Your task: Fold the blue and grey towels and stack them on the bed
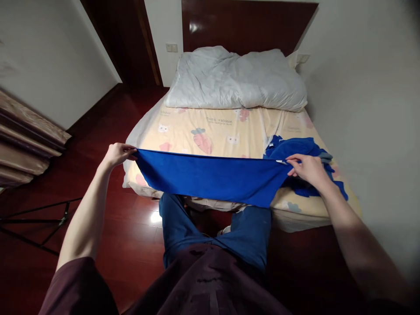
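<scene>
Head cam: stretching step rn, L hand [120, 154] + R hand [306, 168] pinching royal-blue cloth [210, 177] by top edge, over near edge of bed [179, 133]; next prob needs even tension.

The blue cloth [210, 175] at centre looks matt and smooth; the blue fabric heap [295, 146] right of centre is matt and rumpled. The pale quilt [232, 78] at upper centre is creased cloth with a faint sheen, the printed bedsheet [177, 127] matt cloth. The headboard [229, 26] at top looks like glossy wood, as do the reddish floorboards [131, 249] at lower left. The curtain [26, 135] at the left edge is satiny cloth.
</scene>
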`<state>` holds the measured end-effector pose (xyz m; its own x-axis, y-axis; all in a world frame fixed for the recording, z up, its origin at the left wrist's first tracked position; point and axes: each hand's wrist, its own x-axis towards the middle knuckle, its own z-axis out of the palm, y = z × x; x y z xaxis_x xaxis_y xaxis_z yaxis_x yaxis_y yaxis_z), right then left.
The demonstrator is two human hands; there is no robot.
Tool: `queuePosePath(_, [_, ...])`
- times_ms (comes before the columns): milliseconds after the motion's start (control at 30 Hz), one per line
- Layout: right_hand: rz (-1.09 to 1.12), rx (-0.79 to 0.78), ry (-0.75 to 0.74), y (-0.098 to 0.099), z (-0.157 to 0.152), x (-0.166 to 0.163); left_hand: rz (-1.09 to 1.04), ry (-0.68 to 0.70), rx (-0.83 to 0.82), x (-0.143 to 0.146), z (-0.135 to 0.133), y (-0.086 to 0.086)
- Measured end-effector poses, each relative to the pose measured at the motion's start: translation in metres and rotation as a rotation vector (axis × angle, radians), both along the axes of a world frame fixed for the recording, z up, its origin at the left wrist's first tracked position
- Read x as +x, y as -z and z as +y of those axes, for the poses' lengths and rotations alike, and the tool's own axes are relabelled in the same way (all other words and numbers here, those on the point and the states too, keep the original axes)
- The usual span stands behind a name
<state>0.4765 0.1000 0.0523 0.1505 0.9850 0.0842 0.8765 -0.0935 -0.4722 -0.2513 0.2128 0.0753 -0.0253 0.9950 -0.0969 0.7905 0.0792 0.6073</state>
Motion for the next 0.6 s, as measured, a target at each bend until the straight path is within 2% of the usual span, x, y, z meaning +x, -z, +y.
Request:
queuePosePath(100, [0.119, 0.057, 0.066, -0.003, 0.045, -0.013, -0.01, -0.073, 0.076, 0.01, 0.036, 0.0])
queuePosePath(200, [0.143, 0.15, 0.154, -0.011, 0.086, -0.027, -0.082, -0.157, 0.208, 0.02, 0.067, -0.011])
queuePosePath(300, [0.141, 0.312, 0.184, -0.018, 0.11, -0.036, -0.104, -0.15, 0.393, 0.022, 0.086, -0.024])
queuePosePath(367, [0.162, 0.426, 0.159, -0.015, 0.113, -0.041, -0.086, -0.113, 0.546, 0.02, 0.089, -0.025])
queuePosePath(467, [0.146, 0.552, 0.075, 0.006, 0.104, -0.047, -0.064, -0.081, 0.691, 0.012, 0.083, -0.008])
queuePosePath(533, [0.094, 0.58, 0.02, 0.03, 0.095, -0.053, -0.051, -0.063, 0.684, 0.003, 0.076, 0.017])
queuePosePath(600, [0.045, 0.56, -0.019, 0.062, 0.086, -0.058, -0.03, -0.027, 0.63, -0.006, 0.068, 0.049])
